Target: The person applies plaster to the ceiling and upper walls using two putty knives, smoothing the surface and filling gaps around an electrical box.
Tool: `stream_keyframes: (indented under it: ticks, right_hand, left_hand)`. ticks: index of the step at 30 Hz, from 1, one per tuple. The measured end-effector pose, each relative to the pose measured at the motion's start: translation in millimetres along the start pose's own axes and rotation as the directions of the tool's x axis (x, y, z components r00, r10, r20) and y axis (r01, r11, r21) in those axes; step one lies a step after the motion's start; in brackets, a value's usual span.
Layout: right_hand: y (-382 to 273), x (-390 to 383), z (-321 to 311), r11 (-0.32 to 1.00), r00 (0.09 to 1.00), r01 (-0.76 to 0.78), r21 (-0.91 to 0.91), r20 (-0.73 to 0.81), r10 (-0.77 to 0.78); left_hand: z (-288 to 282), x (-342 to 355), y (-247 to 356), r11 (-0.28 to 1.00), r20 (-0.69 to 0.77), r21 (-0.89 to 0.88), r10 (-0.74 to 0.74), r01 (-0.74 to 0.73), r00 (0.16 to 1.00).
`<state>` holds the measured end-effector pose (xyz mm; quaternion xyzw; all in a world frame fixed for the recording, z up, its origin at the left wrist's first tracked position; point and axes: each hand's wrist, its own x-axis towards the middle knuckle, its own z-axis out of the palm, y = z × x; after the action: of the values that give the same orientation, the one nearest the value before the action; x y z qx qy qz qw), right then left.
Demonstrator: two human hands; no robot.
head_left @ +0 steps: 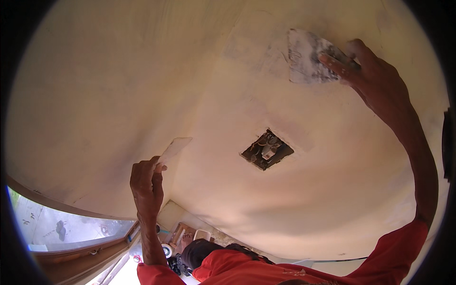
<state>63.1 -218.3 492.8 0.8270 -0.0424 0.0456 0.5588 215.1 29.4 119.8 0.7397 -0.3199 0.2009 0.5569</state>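
Observation:
My right hand [377, 80] is closed on a wide putty knife [303, 56] at the upper right. Its blade is smeared with white and dark grey filler and lies against the cream plastered wall [190, 85], fingers pressed on its back. Lower left, my left hand [147, 183] grips a second, pale scraper blade [175, 148] between thumb and fingers; its handle, if any, is hidden in the hand. Between the hands, a diamond-shaped opening [267, 149] in the wall shows wires and a white fitting inside.
At the lower left is a window with a brown wooden frame [85, 259]. Beside my left forearm are a white roll [166, 251] and other small clutter below. A dark object [447, 145] stands at the far right edge.

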Motion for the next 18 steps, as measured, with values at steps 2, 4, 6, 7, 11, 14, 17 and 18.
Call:
stream_keyframes:
  ticks: [2, 4, 6, 7, 11, 14, 17, 18]
  right_hand:
    - [0, 13, 8, 0.991, 0.985, 0.110, -0.073, -0.127, -0.118]
    - [-2, 23, 17, 0.977, 0.976, 0.130, -0.168, -0.152, -0.156]
    - [-4, 24, 20, 0.955, 0.964, 0.148, -0.259, -0.177, -0.197]
    - [-7, 21, 18, 0.951, 0.978, 0.110, -0.288, -0.140, -0.155]
    - [-4, -4, -3, 0.932, 0.999, 0.049, -0.359, -0.006, -0.054]
    - [-7, -23, -19, 0.965, 0.987, -0.002, -0.262, 0.153, 0.043]
    - [-21, -5, -21, 0.968, 0.993, 0.099, -0.229, -0.040, -0.111]
    - [-28, 8, -19, 0.960, 0.982, 0.147, -0.237, -0.079, -0.170]
  left_hand:
    - [6, -2, -4, 1.000, -0.013, -0.003, -0.015, 0.015, 1.000]
    - [12, -3, -10, 0.999, -0.001, 0.041, -0.021, 0.021, 1.000]
    - [15, -3, -14, 0.998, -0.007, 0.053, -0.012, 0.012, 1.000]
    - [15, -3, -17, 0.997, -0.016, 0.072, -0.002, 0.003, 1.000]
    - [15, -7, -21, 0.996, 0.020, 0.084, 0.003, -0.005, 1.000]
    - [14, -10, -22, 0.999, 0.001, 0.052, -0.002, 0.002, 1.000]
    - [18, -12, -15, 0.999, 0.016, 0.024, -0.039, 0.039, 0.999]
    - [22, -15, -15, 0.997, 0.014, -0.021, -0.068, 0.068, 0.998]
